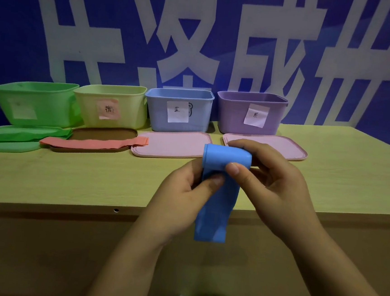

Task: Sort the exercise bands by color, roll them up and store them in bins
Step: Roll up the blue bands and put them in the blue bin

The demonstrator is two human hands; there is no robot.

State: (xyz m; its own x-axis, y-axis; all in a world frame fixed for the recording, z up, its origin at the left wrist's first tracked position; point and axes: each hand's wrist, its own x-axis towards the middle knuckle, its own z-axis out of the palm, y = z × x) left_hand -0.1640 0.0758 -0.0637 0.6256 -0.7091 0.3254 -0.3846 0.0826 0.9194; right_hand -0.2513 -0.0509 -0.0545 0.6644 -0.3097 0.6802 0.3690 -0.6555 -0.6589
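Band: the blue band is in the air above the counter's near edge, between your two hands, partly wound; its rolled head sits at the top and a loose tail hangs straight down in front of the counter.
Roll axis: the roll lies crosswise, left to right, so the tail's long axis runs at right angles to it, down toward you.
Right hand: your right hand wraps the roll from its right end, fingers curled over the far side and thumb pressed on the near face; it is grasping the roll.
Left hand: your left hand pinches the tail just under the roll, thumb on the front; it is grasping the band too.
What the next turn depends on: the unrolled length lies below the fingers, so you likely wind toward yourself and downward, left hand feeding the tail upward; the right hand is the one on the roll.
Blue bin: the blue bin stands straight beyond the roll at the counter's back, its lid flat before it.
Other bins: green, yellow and purple stand in the same row.
Waiting bands: a pink band and a green band lie flat on the lids at left.
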